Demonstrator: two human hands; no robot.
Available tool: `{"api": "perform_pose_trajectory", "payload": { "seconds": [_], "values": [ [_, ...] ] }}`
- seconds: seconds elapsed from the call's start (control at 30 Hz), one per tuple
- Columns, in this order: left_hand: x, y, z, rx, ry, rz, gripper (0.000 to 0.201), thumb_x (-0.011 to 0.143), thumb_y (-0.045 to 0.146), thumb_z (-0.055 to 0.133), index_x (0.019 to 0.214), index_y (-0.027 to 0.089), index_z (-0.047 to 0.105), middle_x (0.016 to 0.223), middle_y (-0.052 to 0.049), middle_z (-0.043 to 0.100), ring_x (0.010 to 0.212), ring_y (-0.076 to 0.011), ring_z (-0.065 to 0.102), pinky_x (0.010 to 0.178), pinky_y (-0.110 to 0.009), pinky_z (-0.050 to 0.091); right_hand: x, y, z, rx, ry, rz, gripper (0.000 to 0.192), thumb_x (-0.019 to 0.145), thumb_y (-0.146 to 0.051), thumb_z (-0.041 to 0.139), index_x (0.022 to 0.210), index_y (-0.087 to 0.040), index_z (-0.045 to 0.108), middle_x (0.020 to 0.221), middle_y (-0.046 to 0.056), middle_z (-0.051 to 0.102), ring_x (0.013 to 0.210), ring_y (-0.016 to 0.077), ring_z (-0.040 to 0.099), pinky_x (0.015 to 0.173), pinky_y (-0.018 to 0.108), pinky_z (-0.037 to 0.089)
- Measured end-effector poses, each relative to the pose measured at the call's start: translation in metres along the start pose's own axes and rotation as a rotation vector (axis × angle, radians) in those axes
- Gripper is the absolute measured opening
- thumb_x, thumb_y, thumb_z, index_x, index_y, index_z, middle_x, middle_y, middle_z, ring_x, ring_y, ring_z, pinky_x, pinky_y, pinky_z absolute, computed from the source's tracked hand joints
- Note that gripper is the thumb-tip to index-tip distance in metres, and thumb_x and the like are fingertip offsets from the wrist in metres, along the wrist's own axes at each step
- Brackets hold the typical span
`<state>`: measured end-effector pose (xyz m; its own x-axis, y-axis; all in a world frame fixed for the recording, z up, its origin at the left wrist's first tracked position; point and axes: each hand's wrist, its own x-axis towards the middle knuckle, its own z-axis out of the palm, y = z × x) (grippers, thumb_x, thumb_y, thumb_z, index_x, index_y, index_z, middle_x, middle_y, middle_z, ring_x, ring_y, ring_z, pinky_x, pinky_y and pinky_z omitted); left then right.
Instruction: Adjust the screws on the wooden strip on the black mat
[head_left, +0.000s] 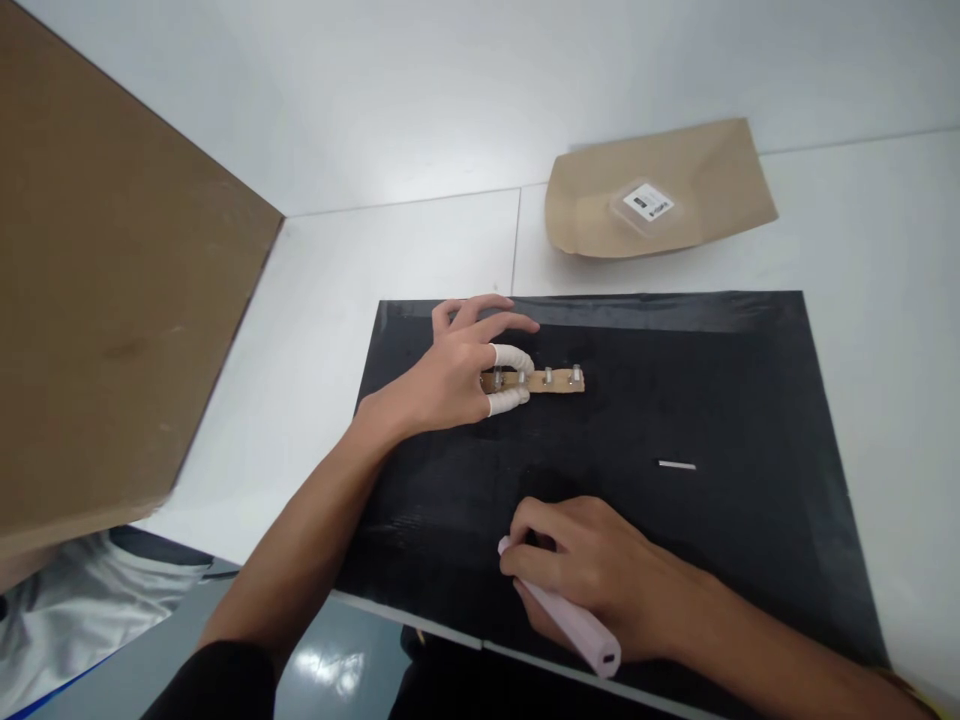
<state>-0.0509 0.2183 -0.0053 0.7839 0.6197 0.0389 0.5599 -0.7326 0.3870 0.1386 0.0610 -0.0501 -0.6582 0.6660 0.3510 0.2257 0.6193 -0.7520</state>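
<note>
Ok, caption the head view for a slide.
Left hand pinches a wooden strip of small metal posts on a black mat; right hand holds a pink pen-like tool.

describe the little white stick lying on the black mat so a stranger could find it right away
Start at the large black mat covering the white table. On its right half lies a short thin white stick, flat and alone, between the brown wooden strip with metal pegs and the right hand. Unlike the thick pale pink pen, nothing touches it.

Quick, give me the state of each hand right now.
Left hand: pinching the thin brown strip with small clear pieces between white-wrapped fingertips.
Right hand: closed around a pale pink pen-shaped tool.
</note>
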Motion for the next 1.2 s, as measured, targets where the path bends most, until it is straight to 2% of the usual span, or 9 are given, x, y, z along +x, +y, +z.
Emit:
{"api": "perform_pose_trajectory", "payload": {
  "seconds": [0.13, 0.37, 0.5, 0.6, 0.7, 0.8, 0.93, 1.07, 1.2],
  "values": [
    [0.001, 0.001, 0.001, 0.018, 0.015, 0.007, 0.005, 0.091, 0.027, 0.072, 0.089, 0.022, 0.074, 0.139, -0.006, 0.067, 0.143, -0.0342, 0.045, 0.113, -0.058, 0.020, -0.001, 0.001, 0.002, -0.006, 0.008, -0.001, 0.014, 0.090, -0.017, 0.056, 0.094, -0.017, 0.069, 0.093, 0.003, 0.061, 0.061, 0.0106, 0.047, 0.052, 0.026, 0.040],
    [-0.001, 0.013, 0.004, 0.140, 0.054, 0.032, 0.016, 0.093, 0.019, 0.065, 0.080, 0.021, 0.075, 0.136, -0.006, 0.069, 0.141, -0.0355, 0.047, 0.112, -0.060, 0.018, -0.002, 0.003, 0.003, -0.009, -0.005, 0.005, 0.014, 0.091, -0.020, 0.056, 0.096, -0.018, 0.069, 0.093, 0.002, 0.060, 0.059, 0.0100, 0.044, 0.052, 0.026, 0.038],
    [-0.009, 0.025, 0.002, 0.167, 0.102, 0.025, 0.015, 0.092, 0.017, 0.065, 0.085, 0.022, 0.077, 0.138, -0.006, 0.068, 0.140, -0.0355, 0.048, 0.113, -0.060, 0.018, -0.002, 0.004, 0.002, -0.014, -0.008, -0.009, 0.016, 0.090, -0.019, 0.054, 0.096, -0.018, 0.069, 0.094, 0.003, 0.060, 0.059, 0.0099, 0.045, 0.052, 0.026, 0.038],
    [-0.026, 0.038, -0.003, 0.141, 0.169, -0.003, 0.011, 0.093, 0.019, 0.066, 0.093, 0.024, 0.076, 0.137, -0.006, 0.069, 0.139, -0.0339, 0.050, 0.112, -0.059, 0.022, -0.002, 0.003, 0.002, -0.033, 0.010, -0.027, 0.017, 0.090, -0.019, 0.054, 0.096, -0.017, 0.070, 0.092, 0.003, 0.060, 0.059, 0.0100, 0.046, 0.052, 0.025, 0.040],
    [-0.052, 0.052, -0.003, 0.054, 0.245, -0.076, 0.006, 0.093, 0.022, 0.069, 0.094, 0.025, 0.074, 0.133, -0.005, 0.071, 0.138, -0.0315, 0.053, 0.111, -0.057, 0.028, -0.002, 0.002, 0.001, -0.013, 0.029, -0.019, 0.016, 0.089, -0.018, 0.055, 0.097, -0.017, 0.069, 0.091, 0.002, 0.060, 0.062, 0.0094, 0.051, 0.054, 0.024, 0.042],
    [-0.081, 0.064, 0.007, -0.116, 0.337, -0.239, 0.003, 0.092, 0.024, 0.071, 0.091, 0.025, 0.074, 0.125, -0.005, 0.074, 0.134, -0.0291, 0.056, 0.113, -0.056, 0.034, -0.003, 0.003, 0.001, 0.089, 0.044, 0.022, 0.018, 0.090, -0.017, 0.058, 0.104, -0.018, 0.068, 0.096, 0.003, 0.060, 0.068, 0.0087, 0.058, 0.060, 0.022, 0.047],
    [-0.113, 0.077, 0.033, -0.420, 0.583, -0.414, 0.003, 0.091, 0.027, 0.073, 0.092, 0.024, 0.074, 0.120, -0.008, 0.075, 0.127, -0.0273, 0.061, 0.112, -0.055, 0.045, -0.004, 0.005, 0.000, 0.211, 0.094, 0.066, 0.022, 0.090, -0.015, 0.060, 0.110, -0.020, 0.068, 0.101, 0.003, 0.061, 0.075, 0.0085, 0.061, 0.066, 0.021, 0.051],
    [-0.125, 0.092, 0.056, -0.561, 0.718, -0.496, 0.007, 0.091, 0.030, 0.074, 0.091, 0.024, 0.075, 0.120, -0.009, 0.075, 0.128, -0.0271, 0.060, 0.116, -0.056, 0.043, -0.003, 0.003, -0.002, 0.272, 0.105, 0.097, 0.023, 0.090, -0.012, 0.061, 0.110, -0.021, 0.069, 0.102, 0.005, 0.061, 0.078, 0.0094, 0.064, 0.071, 0.022, 0.054],
    [-0.123, 0.105, 0.068, -0.738, 0.833, -0.563, 0.013, 0.090, 0.036, 0.075, 0.092, 0.022, 0.075, 0.122, -0.010, 0.073, 0.125, -0.0269, 0.061, 0.115, -0.054, 0.044, -0.004, 0.006, -0.007, 0.269, 0.141, 0.135, 0.019, 0.091, -0.014, 0.065, 0.107, -0.022, 0.071, 0.099, 0.004, 0.063, 0.080, 0.0103, 0.064, 0.073, 0.023, 0.054]
  ]
}}
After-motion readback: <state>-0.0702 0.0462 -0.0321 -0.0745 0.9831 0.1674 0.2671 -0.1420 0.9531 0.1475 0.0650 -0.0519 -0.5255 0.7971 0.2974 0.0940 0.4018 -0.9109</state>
